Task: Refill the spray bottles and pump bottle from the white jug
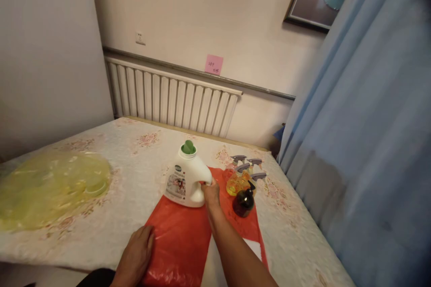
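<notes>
My right hand [212, 193] is closed round the handle of a large white detergent jug [188, 178]. The jug is upright on a red plastic bag [178, 237], with a green pouring spout [188, 146] showing in its uncapped mouth. At the bag's near left edge my left hand [137, 247] lies flat, fingers together, touching the red plastic. Right of the jug stand several clear spray bottles [235, 184] with grey trigger heads, some with yellow liquid. In front of them is a dark round pump bottle [244, 202].
A crumpled yellow translucent plastic bag [50, 188] lies on the left of the flowered tablecloth [134, 166]. A white piece [253, 247] lies near the red bag's right edge. Behind are a radiator [175, 96] and wall; a blue curtain [353, 112] hangs at the right.
</notes>
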### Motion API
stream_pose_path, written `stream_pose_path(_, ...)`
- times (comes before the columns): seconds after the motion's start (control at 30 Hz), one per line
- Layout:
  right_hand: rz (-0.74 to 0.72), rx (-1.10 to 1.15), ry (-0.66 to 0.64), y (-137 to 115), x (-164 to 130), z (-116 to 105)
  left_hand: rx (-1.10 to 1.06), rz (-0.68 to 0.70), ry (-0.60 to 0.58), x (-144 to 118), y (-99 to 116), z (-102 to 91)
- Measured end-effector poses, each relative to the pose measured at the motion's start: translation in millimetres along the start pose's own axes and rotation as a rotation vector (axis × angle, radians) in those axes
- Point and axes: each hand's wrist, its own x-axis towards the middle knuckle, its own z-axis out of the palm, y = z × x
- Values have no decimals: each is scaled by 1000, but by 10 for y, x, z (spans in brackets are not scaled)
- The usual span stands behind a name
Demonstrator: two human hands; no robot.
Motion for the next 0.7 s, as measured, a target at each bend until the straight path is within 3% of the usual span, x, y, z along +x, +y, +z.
stream_pose_path(0.17, 3, 20, -62, -164, -29, -224, 0, -11, -8, 36, 63, -45)
stream_pose_path(0.33, 35, 35, -83, -36, -471, -372, -8, -62, -3, 58, 113, -102)
stream_pose_path(0.47, 44, 49, -87, 85, -777, -376, -25, -112, 17, 48, 150, -157)
stream_pose_path(0.7, -39, 53, -100, 50, -976, -368, -47, -144, 43, -73, 263, -176)
